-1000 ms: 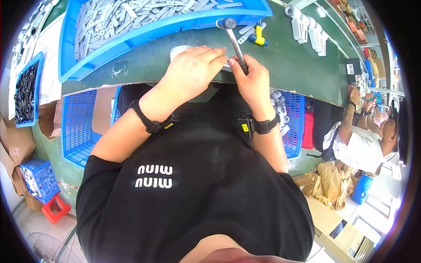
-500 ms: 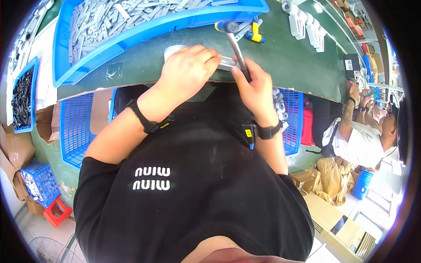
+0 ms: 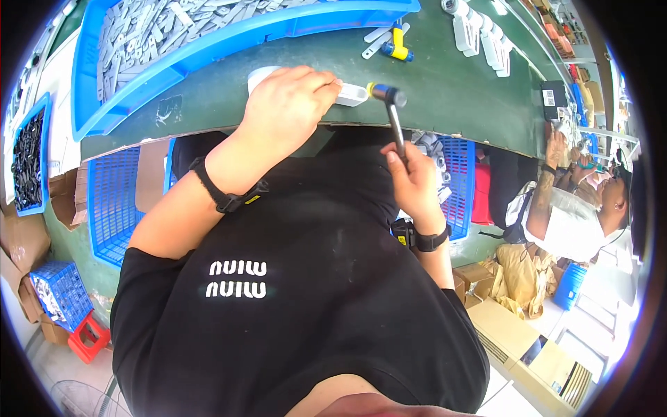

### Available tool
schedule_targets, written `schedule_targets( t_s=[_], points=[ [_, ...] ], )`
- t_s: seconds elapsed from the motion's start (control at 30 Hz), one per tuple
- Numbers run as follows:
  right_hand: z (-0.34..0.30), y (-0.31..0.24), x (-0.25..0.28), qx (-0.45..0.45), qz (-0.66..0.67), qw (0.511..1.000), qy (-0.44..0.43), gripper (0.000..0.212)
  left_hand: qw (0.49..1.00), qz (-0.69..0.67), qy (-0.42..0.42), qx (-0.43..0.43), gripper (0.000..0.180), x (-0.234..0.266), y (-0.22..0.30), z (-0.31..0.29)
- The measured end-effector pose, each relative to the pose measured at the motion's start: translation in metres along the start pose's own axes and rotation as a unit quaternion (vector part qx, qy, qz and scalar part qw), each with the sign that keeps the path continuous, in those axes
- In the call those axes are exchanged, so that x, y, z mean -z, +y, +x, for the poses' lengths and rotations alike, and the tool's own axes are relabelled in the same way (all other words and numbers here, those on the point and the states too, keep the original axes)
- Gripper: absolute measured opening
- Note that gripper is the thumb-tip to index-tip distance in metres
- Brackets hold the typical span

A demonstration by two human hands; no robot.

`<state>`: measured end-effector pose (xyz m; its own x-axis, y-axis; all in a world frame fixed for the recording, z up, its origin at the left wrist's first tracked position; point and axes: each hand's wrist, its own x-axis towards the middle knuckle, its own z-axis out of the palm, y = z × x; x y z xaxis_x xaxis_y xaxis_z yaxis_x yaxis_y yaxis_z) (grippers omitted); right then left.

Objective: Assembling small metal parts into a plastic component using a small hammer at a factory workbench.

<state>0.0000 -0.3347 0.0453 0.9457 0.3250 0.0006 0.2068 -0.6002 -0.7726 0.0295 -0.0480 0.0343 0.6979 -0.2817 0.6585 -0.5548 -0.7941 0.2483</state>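
Note:
My left hand [image 3: 288,104] is closed over a white plastic part [image 3: 351,94] on the green workbench [image 3: 445,104]. One rounded end of that part shows left of the hand, and its looped handle-like end sticks out on the right; the middle is covered by my fingers. In my right hand [image 3: 415,177] is a mallet [image 3: 388,94] with a dark head and a yellow face, gripped by its metal handle. The mallet's yellow face is at the looped end, touching or very close to it.
A large blue tray [image 3: 229,50] of grey strips fills the far left. A yellow and blue tool [image 3: 398,46] lies beside loose grey strips [image 3: 377,43]. Several white handled parts [image 3: 492,47] stand far right. Below the bench are blue crates [image 3: 114,201]. A co-worker [image 3: 566,215] works at right.
The mallet has swung down from above the part to its right end, and my right hand has moved lower and right. My left hand stays on the white part, shifted slightly left.

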Motion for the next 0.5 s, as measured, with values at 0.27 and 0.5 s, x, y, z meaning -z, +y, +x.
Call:
schedule_targets(
  t_s=[0.27, 0.5],
  points=[
    [-0.006, -0.021, -0.001, 0.053, 0.064, 0.994, 0.075, 0.009, 1.000, -0.004, -0.008, 0.004, 0.014, 0.000, 0.000, 0.001],
    [-0.009, -0.023, 0.012, 0.052, 0.130, 0.987, 0.081, 0.007, 0.996, -0.029, -0.064, 0.058, 0.009, 0.008, 0.003, 0.009]
  ],
)
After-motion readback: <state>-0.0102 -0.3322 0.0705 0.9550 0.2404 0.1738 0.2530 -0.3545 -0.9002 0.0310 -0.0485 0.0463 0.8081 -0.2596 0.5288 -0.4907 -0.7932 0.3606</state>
